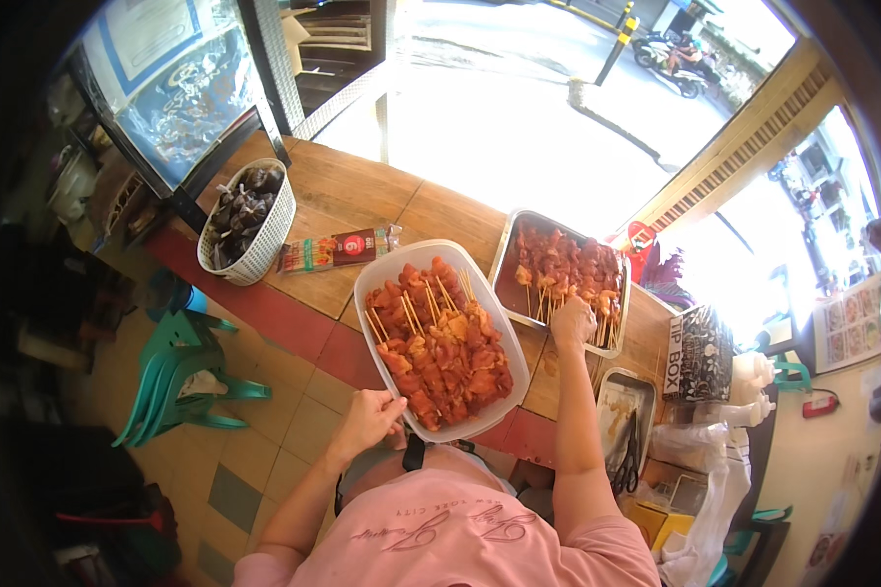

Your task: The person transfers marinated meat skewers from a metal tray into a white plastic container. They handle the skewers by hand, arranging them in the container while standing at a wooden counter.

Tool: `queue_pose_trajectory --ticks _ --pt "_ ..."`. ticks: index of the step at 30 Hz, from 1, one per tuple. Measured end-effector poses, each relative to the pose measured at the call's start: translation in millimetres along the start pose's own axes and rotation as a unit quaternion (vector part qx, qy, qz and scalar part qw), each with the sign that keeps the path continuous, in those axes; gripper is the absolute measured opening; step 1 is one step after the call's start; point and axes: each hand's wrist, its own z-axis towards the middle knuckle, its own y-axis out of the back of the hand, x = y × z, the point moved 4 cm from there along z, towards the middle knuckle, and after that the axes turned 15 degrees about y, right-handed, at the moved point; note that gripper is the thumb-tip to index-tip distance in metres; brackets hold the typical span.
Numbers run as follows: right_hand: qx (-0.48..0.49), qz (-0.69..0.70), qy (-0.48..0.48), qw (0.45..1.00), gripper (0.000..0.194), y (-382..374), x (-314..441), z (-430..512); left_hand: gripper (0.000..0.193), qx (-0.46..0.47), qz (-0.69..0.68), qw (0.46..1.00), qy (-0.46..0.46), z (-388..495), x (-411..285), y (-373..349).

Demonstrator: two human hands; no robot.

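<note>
A white plastic tub (514, 396) full of skewered, red-marinated meat sits over the counter's near edge. My left hand (373, 420) grips the tub's lower left rim, thumb on top. To the right, a metal tray (501, 268) holds more meat skewers in a row, their sticks towards me. My right hand (574, 323) is at the stick ends along the tray's near side, fingers bent; whether it holds a stick cannot be told. Left of the tub lies a plastic packet (338, 249) with printed labels.
A white basket (268, 238) of dark tied bags stands at the left. On the right are a smaller metal tray (603, 396) with black-handled scissors (628, 469), and a tip box (697, 356). Green stools (165, 381) stand on the floor at left.
</note>
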Motion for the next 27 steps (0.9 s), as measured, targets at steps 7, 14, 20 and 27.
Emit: queue_pose_trajectory --ticks 7,14,20,27 --pt "0.046 0.017 -0.008 0.999 0.016 17 2 11 0.034 -0.017 0.063 0.998 -0.024 5 -9 -5" --pt "0.049 -0.049 0.060 0.996 0.019 9 15 5 0.031 0.002 0.135 0.991 0.001 8 -9 0" --pt "0.049 -0.005 0.016 0.999 0.022 -3 -7 13 0.034 -0.053 0.070 0.996 -0.016 13 -1 8" --pt "0.000 0.173 -0.007 0.985 0.020 63 -38 19 0.034 -0.285 -0.062 0.941 -0.171 20 -20 37"
